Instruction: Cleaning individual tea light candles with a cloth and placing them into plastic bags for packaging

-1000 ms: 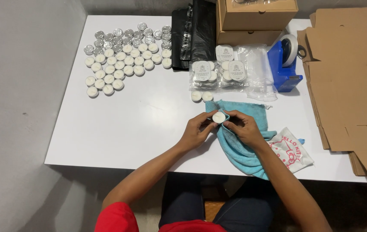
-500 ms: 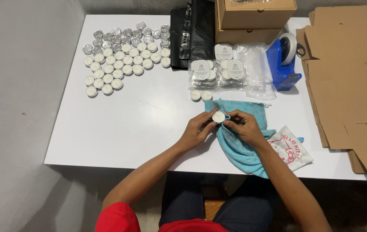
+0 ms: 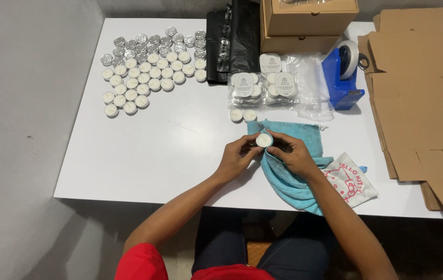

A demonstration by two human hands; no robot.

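Now both hands, left hand (image 3: 237,158) and right hand (image 3: 294,155), pinching one tealight (image 3: 264,140) against blue cloth (image 3: 289,176); could slip, probably waxy.

Loose candles (image 3: 149,72) lie left of packets (image 3: 263,88), behind cloth (image 3: 291,155).

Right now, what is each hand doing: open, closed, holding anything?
Left hand: closed, fingertips pinching the tealight candle.
Right hand: closed on the same tealight candle, with the blue cloth under it.
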